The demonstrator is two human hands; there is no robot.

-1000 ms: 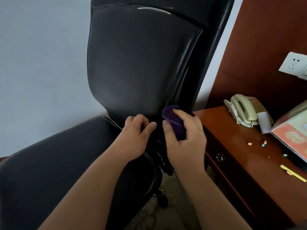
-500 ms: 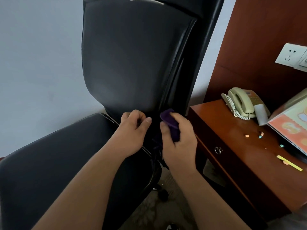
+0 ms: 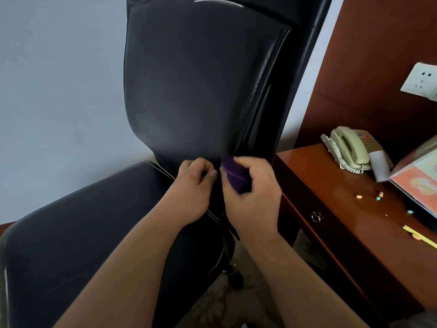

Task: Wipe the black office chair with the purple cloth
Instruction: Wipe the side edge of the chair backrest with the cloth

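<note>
Purple cloth [image 3: 235, 176], gripped bunched in right hand [image 3: 253, 200] against black office chair [image 3: 196, 91] at backrest base for wiping; left hand [image 3: 194, 192] curled beside, grasp unclear.

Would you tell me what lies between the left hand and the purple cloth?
Only a narrow strip of the black chair separates the left hand from the purple cloth in the head view.

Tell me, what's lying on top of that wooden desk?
A beige corded telephone, a white object beside it, small coloured bits, a yellow strip and an orange printed board. Whatever lies under that board is covered.
</note>
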